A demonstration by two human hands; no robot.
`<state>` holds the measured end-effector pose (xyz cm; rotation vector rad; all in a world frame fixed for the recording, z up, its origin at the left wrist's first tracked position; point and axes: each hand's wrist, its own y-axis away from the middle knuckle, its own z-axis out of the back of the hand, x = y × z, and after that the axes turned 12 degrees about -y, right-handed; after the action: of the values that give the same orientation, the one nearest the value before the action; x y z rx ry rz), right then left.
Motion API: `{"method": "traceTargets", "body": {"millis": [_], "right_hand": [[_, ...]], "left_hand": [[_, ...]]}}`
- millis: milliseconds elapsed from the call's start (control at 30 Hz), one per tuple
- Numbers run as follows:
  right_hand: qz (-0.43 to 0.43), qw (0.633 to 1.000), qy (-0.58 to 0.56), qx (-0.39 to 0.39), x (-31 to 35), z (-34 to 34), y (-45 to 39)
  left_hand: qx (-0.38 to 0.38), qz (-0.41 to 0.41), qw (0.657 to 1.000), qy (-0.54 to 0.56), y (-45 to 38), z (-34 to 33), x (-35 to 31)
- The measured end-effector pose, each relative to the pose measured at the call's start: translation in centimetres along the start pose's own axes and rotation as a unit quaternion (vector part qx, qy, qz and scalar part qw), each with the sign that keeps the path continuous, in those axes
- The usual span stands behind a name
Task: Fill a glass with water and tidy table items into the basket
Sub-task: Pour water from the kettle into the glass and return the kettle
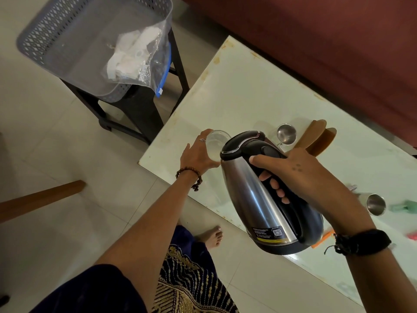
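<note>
The glass-topped table [248,91] serves as the landmark, and near its corner closest to the person a clear glass [215,143] is held just above or on the surface; which of the two cannot be told. The left hand [198,154] grips it from the side, fingers curled round the wall, a ring on one finger and a bead bracelet at the wrist. Above the table's near edge the right hand [291,175] holds a steel electric kettle [255,193] by its black handle, four fingers wrapped through the handle and the thumb laid along its top. The kettle is tilted with its lidded top toward the glass and its spout at the rim. A label near the kettle's base carries a QR code and lines of small print above a yellow strip, too small to read. Farther across the table stand a steel cup [286,133] and, beside it, two brown wooden pieces [316,137]; toward the table's right end lies a second steel cup [375,204] next to blurred green and red things. Off the table's far-left corner, a grey perforated basket [45,39] sits on a dark stool [140,109], with a clear plastic bag [137,57] of white items draped over its rim.
</note>
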<state>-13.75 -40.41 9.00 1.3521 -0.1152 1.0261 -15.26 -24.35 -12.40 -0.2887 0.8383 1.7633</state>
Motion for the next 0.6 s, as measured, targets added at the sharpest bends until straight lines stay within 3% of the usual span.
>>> {"method": "traceTargets", "body": {"millis": [233, 400, 600], "right_hand": [[0.028, 0.999, 0.032, -0.032, -2.3, 0.6, 0.4], [0.054, 0.993, 0.008, -0.106, -4.7, 0.7, 1.3], [0.148, 0.975, -0.018, -0.165, -6.7, 0.6, 4.0]], "left_hand": [[-0.002, 0.003, 1.000, -0.008, 0.1, 0.0, 0.0], [0.002, 0.002, 1.000, -0.006, 0.0, 0.0, 0.0], [0.033, -0.004, 0.999, -0.034, 0.0, 0.4, -0.4]]}}
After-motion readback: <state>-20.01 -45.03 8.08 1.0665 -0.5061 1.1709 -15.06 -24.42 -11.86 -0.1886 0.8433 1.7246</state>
